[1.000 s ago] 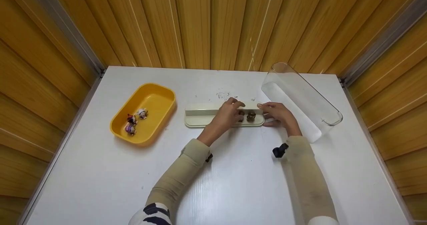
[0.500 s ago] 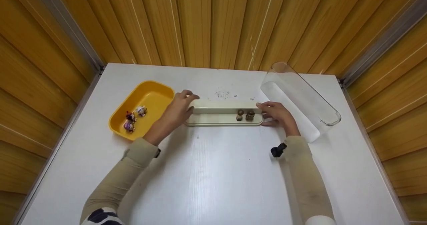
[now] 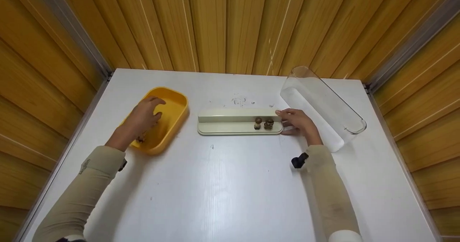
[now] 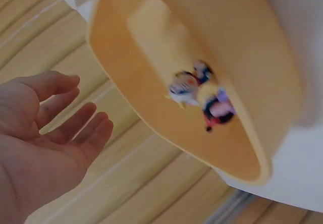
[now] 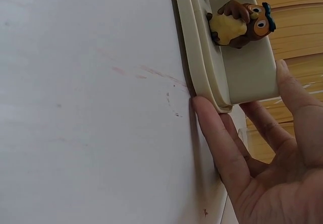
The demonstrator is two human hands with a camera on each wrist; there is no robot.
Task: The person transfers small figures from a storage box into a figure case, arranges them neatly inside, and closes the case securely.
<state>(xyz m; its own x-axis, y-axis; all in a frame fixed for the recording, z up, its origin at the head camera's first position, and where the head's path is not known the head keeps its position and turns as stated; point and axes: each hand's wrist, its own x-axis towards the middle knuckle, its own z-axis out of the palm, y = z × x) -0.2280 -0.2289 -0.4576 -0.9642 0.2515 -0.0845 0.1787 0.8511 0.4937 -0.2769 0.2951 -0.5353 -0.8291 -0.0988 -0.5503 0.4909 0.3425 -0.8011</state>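
My left hand (image 3: 142, 116) hovers over the yellow tray (image 3: 183, 107) with loosely bent fingers and nothing in them. Several small toy figurines (image 4: 222, 108) lie in that tray; in the head view the hand hides most of them. At the table's middle stands a cream stepped display base (image 3: 222, 129). On its lower step, toward the right end, an owl figurine (image 5: 242, 24) stands beside another brown-headed figurine (image 3: 257, 123). My right hand (image 3: 300, 123) holds the base's right end, thumb at the upper step's edge and fingers against the end and front corner.
A clear cover (image 3: 327, 98) with a white strip lies slantwise on the white table (image 3: 237, 184), right of my right hand. Wood-patterned walls (image 3: 244, 26) border the table at the back and sides.
My left hand has gone from the figurines on the base, past the base's left end, to above the yellow tray. My right hand stays at the base's right end.
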